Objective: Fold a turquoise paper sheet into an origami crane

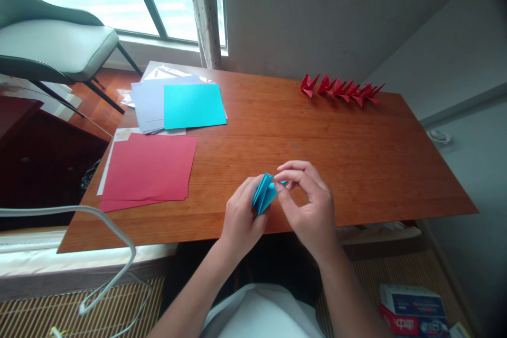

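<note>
Between my two hands, just over the front edge of the table, is a small folded piece of blue origami paper (262, 194) with several layers standing up. My left hand (244, 215) grips its body from the left, fingers wrapped round the lower part. With thumb and fingertips, my right hand (311, 203) pinches a pointed flap at its right end. The underside of the folded paper is hidden by the left hand. Folded red paper cranes (344, 90) stand in a row at the far right of the table.
Red paper sheets (150, 166) lie on the wooden table (253, 132) at left. Behind them a blue sheet (194, 105) tops white sheets (148, 103). A white cable (119, 232) loops by the front left corner. A chair (59, 45) stands back left; boxes (414, 309) sit low right.
</note>
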A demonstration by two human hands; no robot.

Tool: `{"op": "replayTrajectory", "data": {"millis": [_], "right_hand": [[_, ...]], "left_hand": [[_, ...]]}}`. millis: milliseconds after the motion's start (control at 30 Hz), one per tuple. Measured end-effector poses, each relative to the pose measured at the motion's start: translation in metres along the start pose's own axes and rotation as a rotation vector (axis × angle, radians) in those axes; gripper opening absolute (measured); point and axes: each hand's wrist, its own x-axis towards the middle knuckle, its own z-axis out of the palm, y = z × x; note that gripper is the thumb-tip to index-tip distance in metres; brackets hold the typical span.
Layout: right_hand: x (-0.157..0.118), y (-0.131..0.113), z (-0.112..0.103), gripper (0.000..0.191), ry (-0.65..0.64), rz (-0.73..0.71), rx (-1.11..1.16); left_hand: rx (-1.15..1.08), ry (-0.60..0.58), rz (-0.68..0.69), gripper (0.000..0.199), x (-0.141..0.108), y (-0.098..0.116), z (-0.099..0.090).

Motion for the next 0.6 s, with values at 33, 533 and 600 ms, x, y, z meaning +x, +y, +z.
{"op": "replayTrajectory", "data": {"millis": [33,533,600], "right_hand": [[-0.0003,-0.0007,0.0002,0.013,0.002,0.004,-0.004],[0.0012,-0.0039,0.0019,0.009,0.040,0.004,-0.095],[0.0007,-0.0047,0.0021,0.008,0.023,-0.009,-0.099]], "left_hand": [[0.005,0.003,-0.004,0.046,0.0002,0.0004,0.0002],[0.046,0.003,-0.002,0.049,-0.0029,-0.0040,0.0026],[0.041,0.012,-0.003,0.047,-0.0030,-0.0039,0.0023]]}}
